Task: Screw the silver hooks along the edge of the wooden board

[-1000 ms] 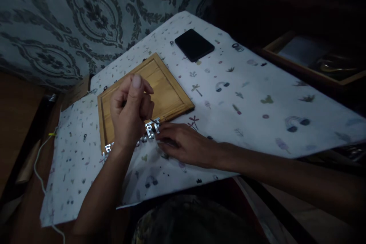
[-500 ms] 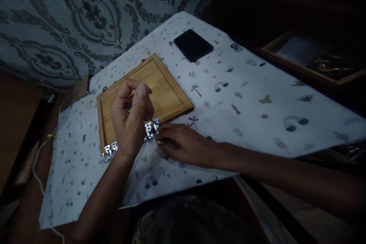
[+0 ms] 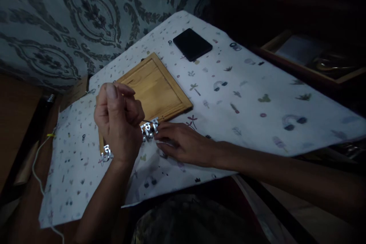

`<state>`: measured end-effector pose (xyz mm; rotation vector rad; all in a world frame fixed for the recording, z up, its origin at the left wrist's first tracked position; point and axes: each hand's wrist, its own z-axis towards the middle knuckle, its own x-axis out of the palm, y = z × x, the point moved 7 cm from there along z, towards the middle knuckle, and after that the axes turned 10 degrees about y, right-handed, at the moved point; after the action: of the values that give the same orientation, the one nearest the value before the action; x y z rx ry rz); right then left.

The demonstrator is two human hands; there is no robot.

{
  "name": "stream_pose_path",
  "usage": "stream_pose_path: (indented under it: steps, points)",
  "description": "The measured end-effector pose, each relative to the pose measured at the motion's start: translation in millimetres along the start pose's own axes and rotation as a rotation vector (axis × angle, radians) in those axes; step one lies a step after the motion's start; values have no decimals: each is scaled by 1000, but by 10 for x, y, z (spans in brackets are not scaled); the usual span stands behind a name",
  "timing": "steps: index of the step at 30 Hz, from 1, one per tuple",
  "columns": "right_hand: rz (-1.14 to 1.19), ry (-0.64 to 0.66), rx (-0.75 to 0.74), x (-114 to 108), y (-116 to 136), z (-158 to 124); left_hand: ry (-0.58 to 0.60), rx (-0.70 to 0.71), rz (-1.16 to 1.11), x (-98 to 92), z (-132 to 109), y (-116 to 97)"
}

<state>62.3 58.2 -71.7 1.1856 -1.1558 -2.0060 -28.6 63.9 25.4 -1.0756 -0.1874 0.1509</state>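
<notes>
On the table lies a wooden cabinet door panel (image 3: 161, 87), a raised border framing its face. Silvery metal hinges sit along its near edge: one hinge (image 3: 147, 129) between my hands and another hinge (image 3: 106, 153) at the near left corner. My left hand (image 3: 118, 116) is closed over the panel, thumb up, around what looks like a screwdriver (image 3: 147, 121); only its thin dark shaft shows, reaching toward the nearer hinge. My right hand (image 3: 183, 143) rests on the cloth, its bent fingertips gripping the right end of that same hinge.
A printed white cloth (image 3: 251, 114) covers the table. Beyond the panel lies a black phone or tablet (image 3: 192, 44). At the right stands an open drawer (image 3: 303, 61) with things inside. A white cord (image 3: 38, 175) runs down the left side, near a patterned curtain (image 3: 91, 11).
My left hand has moved left and turned, uncovering more of the thin shaft and covering more of the panel's left side. My right hand stays at the hinge.
</notes>
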Motion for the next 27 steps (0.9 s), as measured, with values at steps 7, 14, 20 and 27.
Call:
stream_pose_path:
  steps: [7, 14, 20, 27]
  points:
    - [-3, 16, 23, 1, 0, 0, 0, -25, -10, -10, -12, 59]
    - [6, 17, 12, 12, -6, 9, 124, -41, -26, 38, 18, 90]
    - [2, 19, 18, 4, 1, 15, 205, -84, -33, 36, 70, 148]
    - [-21, 10, 21, 5, -2, 2, 258, -77, -26, 19, 71, 147]
